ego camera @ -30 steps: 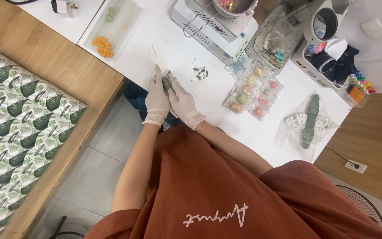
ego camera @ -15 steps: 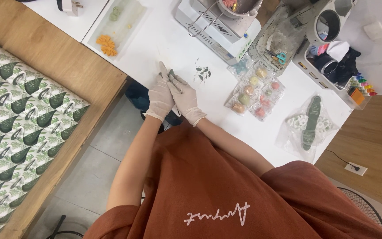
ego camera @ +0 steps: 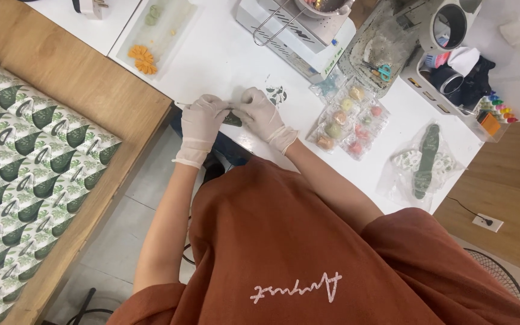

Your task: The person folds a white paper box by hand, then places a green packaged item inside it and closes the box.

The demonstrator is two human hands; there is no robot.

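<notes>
Resting between both gloved hands' grip: dark green piece [ego camera: 233, 118].

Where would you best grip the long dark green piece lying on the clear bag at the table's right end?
Probably at the narrow middle of the long dark green piece, pinching across its width from above. It lies flat on the clear bag, so only the long side edges offer purchase; both gloved hands are busy elsewhere.

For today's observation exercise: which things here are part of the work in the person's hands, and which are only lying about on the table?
In the work:
left hand in a white glove
right hand in a white glove
dark green piece held between them
thin tool

Lying about:
orange pieces
bagged coloured lumps
long green strip
scissors
</notes>
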